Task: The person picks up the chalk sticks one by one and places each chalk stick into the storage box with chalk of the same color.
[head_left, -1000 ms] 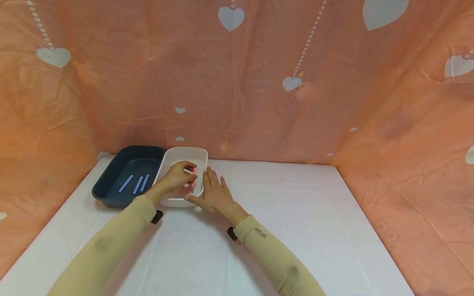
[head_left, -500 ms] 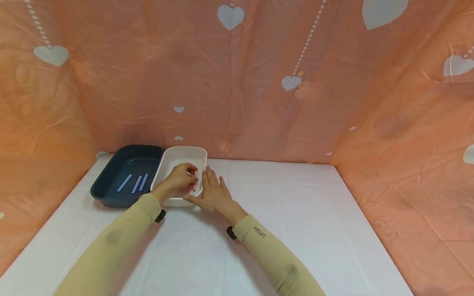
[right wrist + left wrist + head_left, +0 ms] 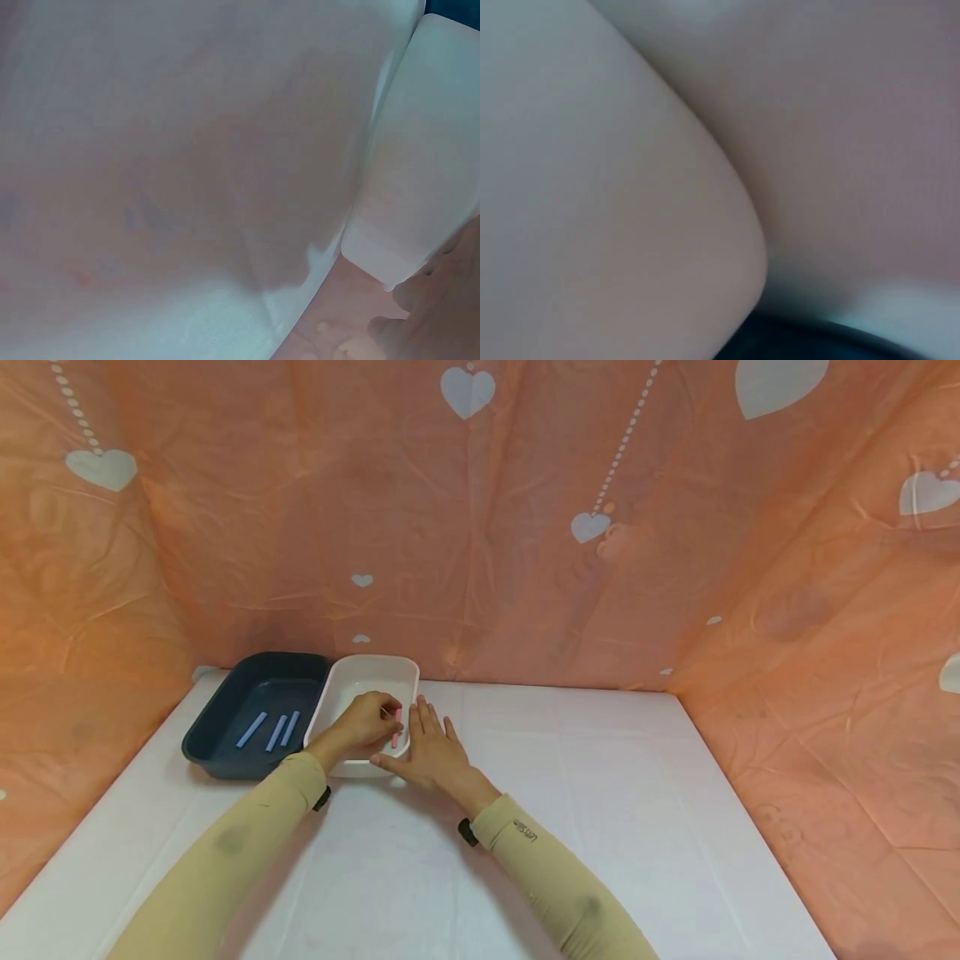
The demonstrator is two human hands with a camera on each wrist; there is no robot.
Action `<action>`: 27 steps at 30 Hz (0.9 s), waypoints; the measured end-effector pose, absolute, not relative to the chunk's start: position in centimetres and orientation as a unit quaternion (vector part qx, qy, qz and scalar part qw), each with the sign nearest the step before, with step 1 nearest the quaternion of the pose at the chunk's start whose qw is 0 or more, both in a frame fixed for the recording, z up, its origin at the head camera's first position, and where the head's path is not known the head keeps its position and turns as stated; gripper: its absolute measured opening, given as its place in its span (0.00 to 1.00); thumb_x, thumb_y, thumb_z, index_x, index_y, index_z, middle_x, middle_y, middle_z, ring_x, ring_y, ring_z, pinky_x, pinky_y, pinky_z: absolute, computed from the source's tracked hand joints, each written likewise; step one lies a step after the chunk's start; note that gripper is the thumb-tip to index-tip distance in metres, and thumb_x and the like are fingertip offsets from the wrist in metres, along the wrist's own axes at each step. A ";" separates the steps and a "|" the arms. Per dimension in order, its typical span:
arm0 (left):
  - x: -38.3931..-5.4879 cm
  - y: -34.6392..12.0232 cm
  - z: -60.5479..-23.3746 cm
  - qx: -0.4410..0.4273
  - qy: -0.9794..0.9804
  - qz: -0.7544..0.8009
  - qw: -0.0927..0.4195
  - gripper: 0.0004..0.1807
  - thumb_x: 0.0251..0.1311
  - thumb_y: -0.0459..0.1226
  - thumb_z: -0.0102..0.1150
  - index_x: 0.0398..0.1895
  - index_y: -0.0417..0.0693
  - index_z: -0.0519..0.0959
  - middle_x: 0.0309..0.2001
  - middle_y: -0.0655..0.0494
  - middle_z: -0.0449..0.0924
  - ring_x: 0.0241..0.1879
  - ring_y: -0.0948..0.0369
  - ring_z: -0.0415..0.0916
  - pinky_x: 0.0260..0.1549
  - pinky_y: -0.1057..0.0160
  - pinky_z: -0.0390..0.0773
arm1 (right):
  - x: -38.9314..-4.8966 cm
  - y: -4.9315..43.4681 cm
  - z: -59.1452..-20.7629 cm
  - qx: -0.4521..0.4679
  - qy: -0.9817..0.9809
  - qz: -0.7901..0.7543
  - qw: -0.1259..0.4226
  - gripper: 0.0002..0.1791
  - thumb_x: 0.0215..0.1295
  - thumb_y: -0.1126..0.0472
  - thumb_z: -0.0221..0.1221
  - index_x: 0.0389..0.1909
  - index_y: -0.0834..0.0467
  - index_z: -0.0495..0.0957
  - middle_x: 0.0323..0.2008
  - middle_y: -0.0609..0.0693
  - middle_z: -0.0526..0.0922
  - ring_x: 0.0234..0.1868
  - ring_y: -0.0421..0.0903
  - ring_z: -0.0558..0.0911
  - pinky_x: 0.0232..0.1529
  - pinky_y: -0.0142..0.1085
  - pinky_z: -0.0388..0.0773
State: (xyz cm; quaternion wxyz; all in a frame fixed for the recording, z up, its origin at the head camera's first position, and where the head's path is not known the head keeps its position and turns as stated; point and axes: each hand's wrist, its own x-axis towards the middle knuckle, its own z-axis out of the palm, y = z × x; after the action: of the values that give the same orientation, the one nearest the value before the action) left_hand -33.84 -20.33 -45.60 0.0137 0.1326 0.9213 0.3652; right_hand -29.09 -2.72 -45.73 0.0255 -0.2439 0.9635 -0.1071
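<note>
In the head view my left hand (image 3: pixel 362 720) reaches into the white tray (image 3: pixel 381 667). Its thumb and fingertips pinch a pink chalk stick (image 3: pixel 395 740), which lies along the tray's right side; part of the stick is behind the fingers. My right hand (image 3: pixel 432 752) lies with straight fingers against the outer right wall of that tray, its thumb near the front rim. The right wrist view shows the right hand (image 3: pixel 442 307) beside the tray's pale wall (image 3: pixel 420 150). Blurred skin fills most of the left wrist view, so the pinch cannot be seen there.
A dark blue tray (image 3: pixel 217 706) touches the white tray's left side and holds three blue chalk sticks (image 3: pixel 276 732). Both stand at the back left of the white-covered table (image 3: pixel 585 810). An orange curtain with hearts (image 3: pixel 525 602) hangs close behind them.
My left hand has shifted slightly right and toward me over the white tray. Some pink that showed beneath it a second ago is now hidden. The right hand stays against the tray.
</note>
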 end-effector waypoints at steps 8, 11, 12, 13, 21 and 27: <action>-33.5 -20.4 -45.3 0.161 0.941 0.298 -0.010 0.20 0.61 0.33 0.68 0.53 0.27 0.81 0.40 0.40 0.81 0.47 0.43 0.75 0.56 0.44 0.72 | -29.0 -2.6 -45.7 -0.248 0.963 -0.106 0.017 0.62 0.67 0.19 0.44 0.83 0.63 0.43 0.84 0.58 0.41 0.84 0.51 0.46 0.80 0.51 0.47; -33.3 -20.3 -45.2 0.158 0.947 0.280 -0.010 0.19 0.61 0.34 0.68 0.52 0.29 0.83 0.41 0.41 0.81 0.50 0.39 0.71 0.55 0.41 0.69 | -29.1 -2.6 -45.7 -0.249 0.962 -0.106 0.016 0.62 0.67 0.20 0.45 0.83 0.63 0.43 0.84 0.58 0.41 0.84 0.51 0.46 0.80 0.51 0.48; -33.3 -20.3 -45.3 0.157 0.948 0.276 -0.011 0.19 0.61 0.35 0.68 0.52 0.30 0.83 0.41 0.40 0.81 0.50 0.38 0.71 0.54 0.41 0.69 | -29.1 -2.6 -45.7 -0.249 0.962 -0.106 0.017 0.62 0.67 0.20 0.45 0.83 0.63 0.43 0.84 0.58 0.41 0.84 0.51 0.46 0.80 0.51 0.48; -33.3 -20.4 -45.3 0.156 0.949 0.272 -0.011 0.19 0.61 0.35 0.68 0.52 0.30 0.83 0.41 0.40 0.81 0.49 0.39 0.70 0.53 0.41 0.70 | -29.1 -2.7 -45.7 -0.249 0.962 -0.106 0.017 0.62 0.67 0.20 0.45 0.83 0.63 0.43 0.84 0.58 0.41 0.84 0.51 0.46 0.80 0.51 0.48; -33.4 -20.5 -45.3 0.146 0.955 0.259 -0.003 0.20 0.62 0.37 0.68 0.53 0.32 0.83 0.45 0.40 0.81 0.49 0.40 0.69 0.51 0.43 0.72 | -28.9 -2.8 -45.3 -0.252 0.962 -0.104 0.019 0.62 0.68 0.20 0.46 0.83 0.63 0.43 0.84 0.58 0.41 0.84 0.51 0.46 0.80 0.51 0.47; -33.2 -20.6 -45.0 0.149 0.955 0.257 -0.012 0.19 0.67 0.38 0.64 0.54 0.31 0.83 0.49 0.35 0.80 0.52 0.37 0.69 0.52 0.39 0.71 | -29.1 -2.7 -45.3 -0.243 0.965 -0.095 0.013 0.61 0.67 0.19 0.44 0.84 0.62 0.44 0.84 0.56 0.41 0.84 0.50 0.46 0.80 0.52 0.48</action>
State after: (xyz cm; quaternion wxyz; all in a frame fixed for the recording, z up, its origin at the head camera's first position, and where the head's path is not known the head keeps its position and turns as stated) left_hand -33.16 -20.55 -44.99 -0.0123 0.1491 0.9547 0.2571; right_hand -29.13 -2.67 -45.34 0.0125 -0.2430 0.9653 -0.0949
